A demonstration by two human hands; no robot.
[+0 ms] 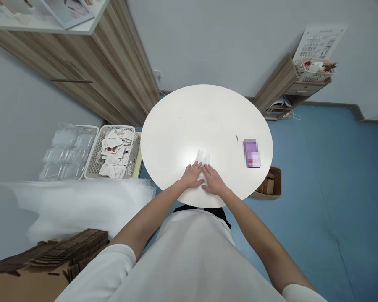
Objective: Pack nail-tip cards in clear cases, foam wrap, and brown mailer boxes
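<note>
Both hands rest on a small folded piece of thin, whitish, see-through sheet near the front edge of the round white table. My left hand lies flat over its left side with the fingers stretched out. Close beside it, my right hand presses on the right side, fingers also extended and pointing forward. The near part of the sheet is partly covered by the hands. Its exact material is hard to tell.
A blurred purple rectangular item lies at the table's right, beside a small dark object. Left stand a basket of printed cards, clear plastic boxes, white sheets and stacked cardboard. An open carton sits at lower right.
</note>
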